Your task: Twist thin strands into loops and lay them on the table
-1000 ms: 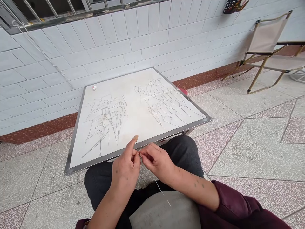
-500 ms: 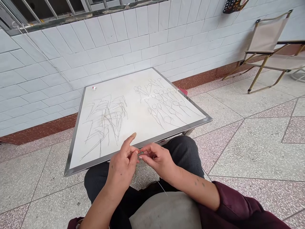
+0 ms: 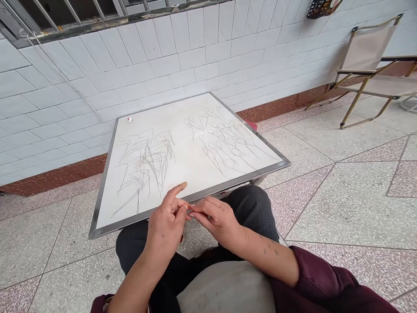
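My left hand and my right hand meet over my lap at the table's near edge. Each pinches at a thin green wire, of which only a short bit shows between the fingertips. The left index finger, with a tan covering on its tip, points away from the pinch. Ahead, on the white table, lie several thin looped wires on the right, each with a round loop and a long tail. Several bent wires lie in a tangled pile on the left.
A small white and red object sits at the table's far left corner. The table's metal rim runs just past my knees. Behind it stands a white tiled wall. A folding chair is at the far right.
The fingertips have drawn closer together, and the green loop seen between them earlier now shows as a short strand. A thin tail that hung below the right hand no longer shows.
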A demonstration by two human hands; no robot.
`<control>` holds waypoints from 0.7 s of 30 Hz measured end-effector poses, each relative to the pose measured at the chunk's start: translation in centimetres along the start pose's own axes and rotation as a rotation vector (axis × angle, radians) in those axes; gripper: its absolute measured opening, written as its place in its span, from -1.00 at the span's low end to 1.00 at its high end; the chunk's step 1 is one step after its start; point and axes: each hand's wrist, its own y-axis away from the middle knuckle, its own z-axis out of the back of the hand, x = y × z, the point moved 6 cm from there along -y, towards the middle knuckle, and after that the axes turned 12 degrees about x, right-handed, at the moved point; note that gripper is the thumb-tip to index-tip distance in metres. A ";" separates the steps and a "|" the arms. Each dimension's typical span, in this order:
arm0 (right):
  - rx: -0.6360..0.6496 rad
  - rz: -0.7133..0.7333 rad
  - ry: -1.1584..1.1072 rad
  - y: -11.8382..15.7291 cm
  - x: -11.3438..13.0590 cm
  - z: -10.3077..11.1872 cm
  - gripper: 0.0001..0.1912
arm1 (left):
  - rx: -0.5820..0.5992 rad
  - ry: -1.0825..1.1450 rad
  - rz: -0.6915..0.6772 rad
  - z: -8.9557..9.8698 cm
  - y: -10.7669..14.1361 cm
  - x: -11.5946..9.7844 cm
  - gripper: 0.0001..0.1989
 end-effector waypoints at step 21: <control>-0.007 -0.162 -0.232 0.1 -1.2 -1.0 -0.93 | -0.022 0.137 -0.011 0.9 -0.5 0.0 -0.58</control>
